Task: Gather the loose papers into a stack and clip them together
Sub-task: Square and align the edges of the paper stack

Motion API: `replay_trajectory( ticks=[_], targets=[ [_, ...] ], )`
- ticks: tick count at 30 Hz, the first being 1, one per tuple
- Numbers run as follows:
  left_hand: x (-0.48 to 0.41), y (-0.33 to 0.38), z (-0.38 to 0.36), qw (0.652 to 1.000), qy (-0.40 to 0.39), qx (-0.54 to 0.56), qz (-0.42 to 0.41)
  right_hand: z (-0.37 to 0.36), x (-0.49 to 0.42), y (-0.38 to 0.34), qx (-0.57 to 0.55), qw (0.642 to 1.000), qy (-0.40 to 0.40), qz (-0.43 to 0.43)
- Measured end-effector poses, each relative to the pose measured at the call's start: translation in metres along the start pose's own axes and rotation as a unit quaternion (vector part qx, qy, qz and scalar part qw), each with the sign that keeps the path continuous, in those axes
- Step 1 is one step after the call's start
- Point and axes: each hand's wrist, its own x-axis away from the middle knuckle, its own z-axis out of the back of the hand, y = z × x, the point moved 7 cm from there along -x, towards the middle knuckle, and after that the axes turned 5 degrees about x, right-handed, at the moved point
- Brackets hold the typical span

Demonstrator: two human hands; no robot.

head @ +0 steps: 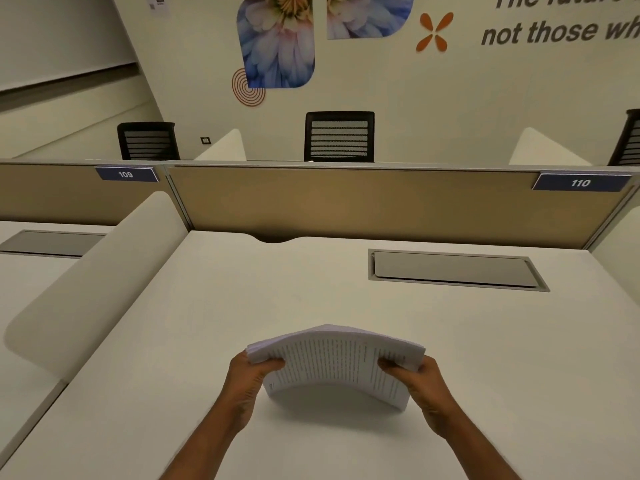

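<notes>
Head view: you've got the stack [337, 363] pinched between both hands, held over the desk [485, 358] near its front edge, roughly mid-width. Left hand [247, 382] is closed on the stack's left end, right hand [420, 382] closed on its right end, thumbs on the printed top sheet, fingers underneath as far as I can see.

Long axis runs left-right, hand to hand. The stack bows upward in the middle, so you're squeezing inward. Text lines run front to back, so the page tops point sideways; I can't tell which side. Far edge is tilted up, and the near edge sits low, close to the desk; can't tell if it touches.

Left-end edges look fanned, not flush. My read: gathering is mostly done, squaring isn't.

Both hands are equally near and both are busy. No clip visible anywhere on the desk; only the cable hatch [453, 270] at the back right. You'll likely need to stand the stack on an edge, tap it square, then free one hand for the clip. Risk: sheets slipping when one end is released.
</notes>
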Motion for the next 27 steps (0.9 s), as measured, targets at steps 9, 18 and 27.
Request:
replay_trajectory(
  ticks=[9,18,27],
  targets=[
    [-0.004,0.000,0.001,1.000,0.012,-0.015,0.005,0.003,0.003,0.003,0.027,0.999,-0.016,0.008],
    [-0.008,-0.004,0.000,1.000,0.005,-0.005,0.015,-0.003,0.005,0.000,0.027,0.999,-0.035,0.029],
    [-0.010,-0.009,0.001,0.999,-0.010,-0.010,0.035,0.000,0.002,-0.003,0.009,0.999,-0.019,0.042]
  ],
)
